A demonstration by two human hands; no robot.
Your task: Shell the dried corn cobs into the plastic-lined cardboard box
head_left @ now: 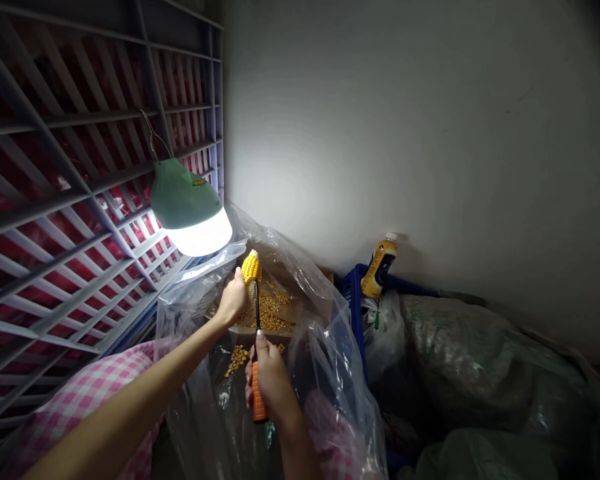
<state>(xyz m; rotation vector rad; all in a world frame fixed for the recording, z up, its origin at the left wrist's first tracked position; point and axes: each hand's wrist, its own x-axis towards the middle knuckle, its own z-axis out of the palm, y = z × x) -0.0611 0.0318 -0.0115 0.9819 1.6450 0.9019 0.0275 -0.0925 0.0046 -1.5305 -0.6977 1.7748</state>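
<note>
My left hand (233,300) is closed around a yellow corn cob (251,268), holding it upright over a clear plastic bag (325,320). My right hand (271,380) grips an orange-handled tool (258,400) whose thin dark shaft (257,313) reaches up along the cob. The lower part of the cob looks stripped of kernels. Loose corn kernels (267,313) lie in the bag below the cob. Pink checked cloth (87,393) covers my lap.
A green hanging lamp (190,207) glows just left of the cob, hooked on stacked grey-blue crates (80,200). A yellow drink bottle (379,267) leans by a blue crate (353,293) against the wall. Big filled plastic sacks (470,360) lie at the right.
</note>
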